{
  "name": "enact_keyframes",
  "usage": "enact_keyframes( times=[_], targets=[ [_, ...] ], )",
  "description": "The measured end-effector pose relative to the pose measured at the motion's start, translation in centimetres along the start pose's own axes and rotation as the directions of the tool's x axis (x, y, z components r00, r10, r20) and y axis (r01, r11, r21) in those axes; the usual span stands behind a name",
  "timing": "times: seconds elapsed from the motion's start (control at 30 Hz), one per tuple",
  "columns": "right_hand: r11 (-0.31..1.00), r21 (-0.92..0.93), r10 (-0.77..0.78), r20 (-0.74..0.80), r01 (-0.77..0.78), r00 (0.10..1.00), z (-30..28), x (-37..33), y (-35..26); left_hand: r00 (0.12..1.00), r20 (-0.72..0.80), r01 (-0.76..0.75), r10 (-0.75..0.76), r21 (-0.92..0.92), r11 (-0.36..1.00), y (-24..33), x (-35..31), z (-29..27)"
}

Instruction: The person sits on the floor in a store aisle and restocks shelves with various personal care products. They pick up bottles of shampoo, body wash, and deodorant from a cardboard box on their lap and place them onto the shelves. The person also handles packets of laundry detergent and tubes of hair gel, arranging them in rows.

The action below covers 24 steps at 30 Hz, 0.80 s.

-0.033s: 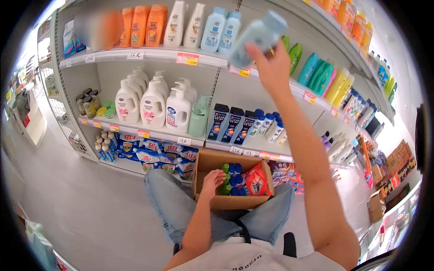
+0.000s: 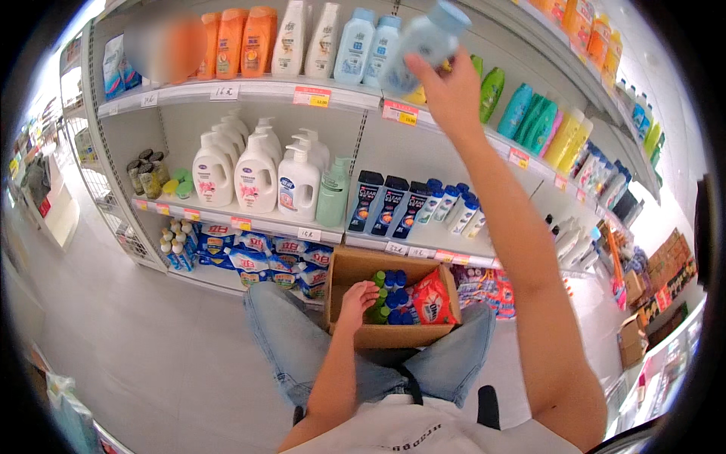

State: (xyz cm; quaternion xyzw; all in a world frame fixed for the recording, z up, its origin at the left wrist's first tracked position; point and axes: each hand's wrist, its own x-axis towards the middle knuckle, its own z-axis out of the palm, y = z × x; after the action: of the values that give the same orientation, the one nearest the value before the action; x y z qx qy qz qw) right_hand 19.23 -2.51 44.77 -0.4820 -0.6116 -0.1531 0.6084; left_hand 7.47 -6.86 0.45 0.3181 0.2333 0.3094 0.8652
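Note:
My right hand (image 2: 448,92) is closed round a light blue bottle (image 2: 428,47) and holds it tilted in front of the upper shelf. Two similar light blue bottles (image 2: 354,51) stand just left of it on that shelf. My left hand (image 2: 360,300) hangs over the left side of an open cardboard box (image 2: 363,335), its fingers stretched out beside the green bottles (image 2: 380,296). Whether the fingertips touch them I cannot tell. Also in the box are blue-capped bottles (image 2: 399,298) and a red packet (image 2: 432,299). The box stands between my knees.
Orange bottles (image 2: 259,41) and white bottles (image 2: 290,41) line the upper shelf; green bottles (image 2: 538,122) stand further right. Below are white pump bottles (image 2: 253,178) and dark blue bottles (image 2: 391,206). Blue bags (image 2: 249,256) fill the bottom shelf. The shelf edge (image 2: 340,97) carries price labels.
My right hand and the light blue bottle have moved slightly up and left. My left hand stays at the box.

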Motion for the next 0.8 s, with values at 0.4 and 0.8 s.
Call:
enact_keyframes(
  times=[0.4, 0.8],
  targets=[
    [0.884, -0.438, 0.179, -0.006, -0.163, 0.984, 4.9, 7.2, 6.6, 0.999, 0.025, 0.028, -0.026, -0.079, 0.996, -1.2, 1.7, -0.8],
    [0.815, -0.536, 0.273, 0.021, -0.22, 0.962, 7.6, 6.6, 8.3, 0.997, 0.055, 0.056, -0.052, -0.082, 0.995, -1.0, 1.7, -1.0]
  ],
)
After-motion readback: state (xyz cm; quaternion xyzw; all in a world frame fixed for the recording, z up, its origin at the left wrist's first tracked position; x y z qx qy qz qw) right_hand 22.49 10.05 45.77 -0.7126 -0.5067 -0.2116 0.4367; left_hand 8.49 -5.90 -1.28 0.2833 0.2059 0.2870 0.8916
